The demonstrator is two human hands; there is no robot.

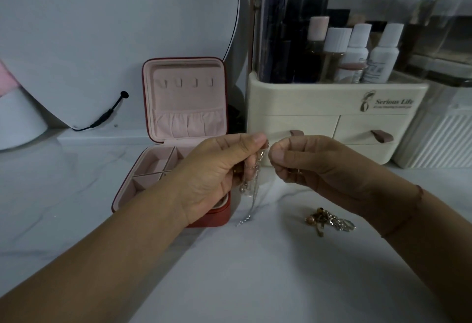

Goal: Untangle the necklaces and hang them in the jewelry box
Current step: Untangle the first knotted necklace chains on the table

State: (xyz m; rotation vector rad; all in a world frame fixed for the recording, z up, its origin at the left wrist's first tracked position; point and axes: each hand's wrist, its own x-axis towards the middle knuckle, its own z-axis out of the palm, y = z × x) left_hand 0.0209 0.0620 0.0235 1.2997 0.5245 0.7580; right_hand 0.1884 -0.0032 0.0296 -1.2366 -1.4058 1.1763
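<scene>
The jewelry box (217, 216) is standing open at the left of the tabletop (255, 279), its lid leaning back upright. All 4 hooks (186, 82) in the lid are showing bare, so no necklace is hanging yet. I judge the task to be in its early part, with the untangling under way and every hanging step left.

Just right of the box, the left hand (217, 172) is gripping a silver necklace (252, 192), its fingers curled round the bunched upper part and the thumb pressing on top. The chain is hanging in the air between the 2 hands. Its long axis is running top to bottom, with the loose lower end pointing down at the tabletop beside the box's front right corner. Whether that end is touching the surface is too fine to tell.

The right hand (306, 164) is holding close beside the left. Its fingers are clenched, with the thumb meeting the forefinger in a pinch at the top of the chain. I take this to be a grip on the same necklace, though the strand there is too thin to see.

Below the right wrist, a tangled pile (329, 220) of gold and silver pieces is lying on the tabletop, waiting to be separated.
</scene>
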